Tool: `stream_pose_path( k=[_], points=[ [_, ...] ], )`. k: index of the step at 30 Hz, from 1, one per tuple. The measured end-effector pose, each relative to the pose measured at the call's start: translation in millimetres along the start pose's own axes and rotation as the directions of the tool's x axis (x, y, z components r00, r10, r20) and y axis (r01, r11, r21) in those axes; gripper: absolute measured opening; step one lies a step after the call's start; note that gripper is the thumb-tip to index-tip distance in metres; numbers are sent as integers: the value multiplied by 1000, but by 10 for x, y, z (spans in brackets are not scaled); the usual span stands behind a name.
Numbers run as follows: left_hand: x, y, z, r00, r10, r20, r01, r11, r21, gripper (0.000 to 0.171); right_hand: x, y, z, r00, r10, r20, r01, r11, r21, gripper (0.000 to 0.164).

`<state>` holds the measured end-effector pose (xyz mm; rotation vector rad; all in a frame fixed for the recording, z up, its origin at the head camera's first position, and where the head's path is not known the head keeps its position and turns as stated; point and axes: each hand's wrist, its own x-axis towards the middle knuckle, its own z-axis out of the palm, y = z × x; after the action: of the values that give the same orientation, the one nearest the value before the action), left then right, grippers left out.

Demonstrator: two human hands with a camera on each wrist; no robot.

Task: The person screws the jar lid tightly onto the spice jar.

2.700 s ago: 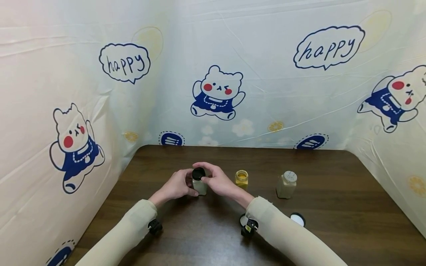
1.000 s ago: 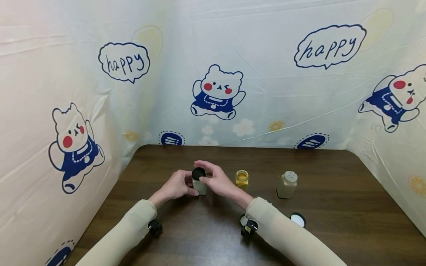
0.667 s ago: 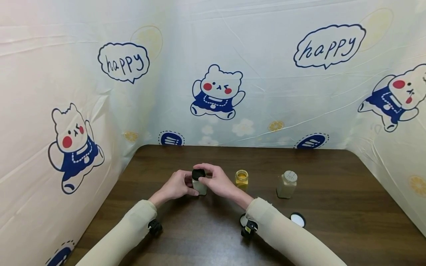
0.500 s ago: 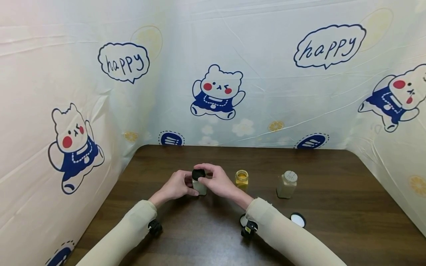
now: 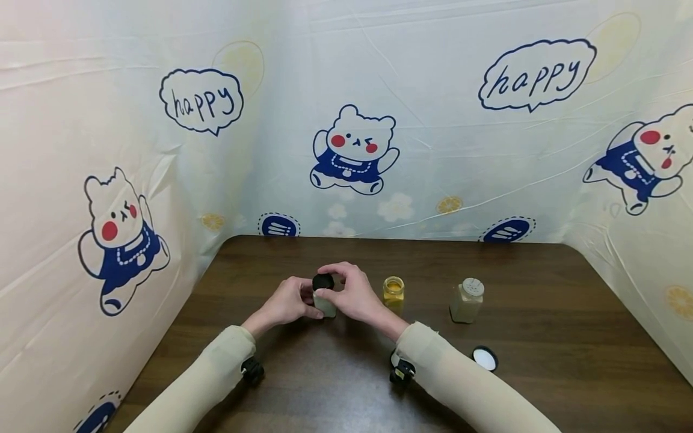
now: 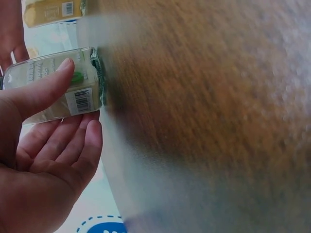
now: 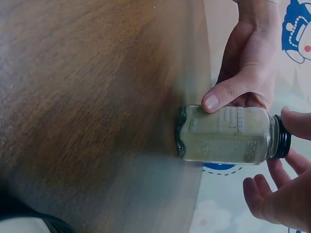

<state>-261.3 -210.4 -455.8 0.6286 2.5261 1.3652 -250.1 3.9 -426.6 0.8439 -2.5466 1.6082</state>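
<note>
A clear glass spice jar (image 7: 226, 136) of pale powder stands upright on the table, topped by a black lid (image 5: 323, 281). My left hand (image 5: 286, 300) grips the jar's body from the left, its thumb (image 6: 48, 90) lying along the labelled side. From the right, my right hand (image 5: 354, 293) holds the black lid between thumb and fingers. In the right wrist view, the lid sits on the jar's neck with a narrow band of glass visible below it. Whether its thread is engaged cannot be told.
Right of my hands stands a lidless jar of yellow powder (image 5: 393, 293). Farther right is a jar (image 5: 465, 302) with a perforated white top. A black lid (image 5: 485, 358) lies white side up on the brown table (image 5: 325, 373); another lid (image 7: 24, 225) is partly hidden near my right wrist.
My right hand has turned slightly at the lid, its fingers shifting and its wrist moving a little left. The left hand and the jar have stayed in place.
</note>
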Motion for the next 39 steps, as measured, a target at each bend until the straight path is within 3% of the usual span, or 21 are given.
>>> stream_pose_path(
  k=[6,11,18,22,39],
  points=[
    [3,-7,-2,1000,-10,-8,10,1000,24,44,18,12,30,999,6,-36,-6,1000,-19,39],
    [-2,-10,-2,1000,-5,-13,6,999,44,40,-19,29,29,999,15,-37,-16,999,-29,53],
    [-4,-7,17,1000,-8,-7,8,1000,2,43,-45,67,-5,997,25,78,-41,977,209,51],
    [1,2,14,1000,5,0,-5,1000,-10,43,-42,69,-14,994,15,108,-42,966,254,52],
    [14,-11,14,1000,-4,-4,4,1000,-25,46,-41,106,-1,997,-10,77,-3,985,174,44]
  ],
)
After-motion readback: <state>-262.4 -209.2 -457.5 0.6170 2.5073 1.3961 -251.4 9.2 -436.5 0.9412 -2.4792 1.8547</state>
